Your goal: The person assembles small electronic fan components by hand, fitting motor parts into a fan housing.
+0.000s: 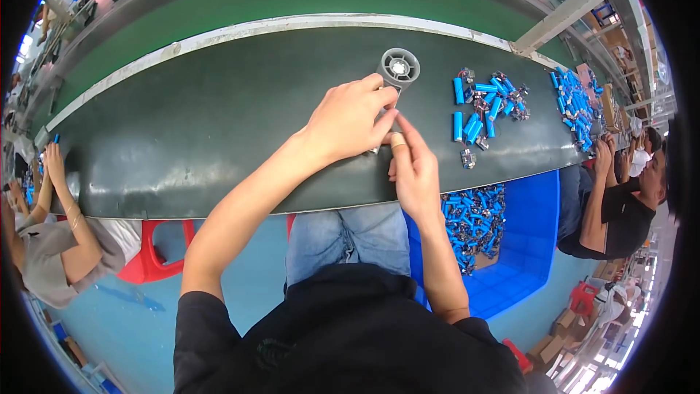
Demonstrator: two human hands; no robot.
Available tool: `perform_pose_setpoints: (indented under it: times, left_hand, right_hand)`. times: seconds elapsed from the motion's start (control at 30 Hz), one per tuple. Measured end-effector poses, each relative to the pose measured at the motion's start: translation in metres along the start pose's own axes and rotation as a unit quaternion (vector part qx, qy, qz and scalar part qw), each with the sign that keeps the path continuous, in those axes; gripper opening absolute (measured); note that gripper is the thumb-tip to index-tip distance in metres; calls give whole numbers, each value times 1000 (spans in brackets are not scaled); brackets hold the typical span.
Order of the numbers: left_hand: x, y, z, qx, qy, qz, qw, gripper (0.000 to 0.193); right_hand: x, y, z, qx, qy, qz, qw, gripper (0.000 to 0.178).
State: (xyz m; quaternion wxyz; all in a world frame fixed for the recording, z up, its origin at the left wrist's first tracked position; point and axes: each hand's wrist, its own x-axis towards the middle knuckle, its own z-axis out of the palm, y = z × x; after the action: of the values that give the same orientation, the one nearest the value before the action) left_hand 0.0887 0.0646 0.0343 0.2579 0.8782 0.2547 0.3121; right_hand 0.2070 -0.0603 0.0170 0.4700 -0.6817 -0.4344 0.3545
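A grey cylindrical housing (399, 66) with a spoked round end and a white centre is on the dark green belt, just beyond my fingers. My left hand (351, 118) is closed at its near end, fingers curled over it. Close by on the right, my right hand (414, 171) has its fingers bent and drawn together, the fingertips meeting those of my left hand. One right finger wears a pale wrap. A small light-coloured bit shows under my left palm; whatever else lies between the hands is hidden.
Blue cylindrical cells with small circuit boards (485, 106) lie loose right of my hands, with another heap (576, 106) farther right. A blue bin (529, 241) holding many more stands beside my right leg. Other people sit at both ends; a red stool (153, 255) is left.
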Motion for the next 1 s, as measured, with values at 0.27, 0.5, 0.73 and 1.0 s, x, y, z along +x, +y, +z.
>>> perform_pose_setpoints:
  times: [0.27,0.5,0.73,1.0]
  left_hand:
    - [4,-6,-10,-62,20,-19,998,11]
    - [3,-13,-11,-299,-44,-206,931,14]
    - [-14,-29,-5,-434,-26,-193,880,21]
    - [-12,-23,-7,-392,-4,-177,903,27]
  right_hand:
    - [42,-15,-21,-72,25,-229,970,26]
    - [66,-5,-14,-73,30,-252,964,14]
    - [66,0,-6,-79,62,-249,963,10]
    - [67,0,-4,-42,53,-240,968,10]
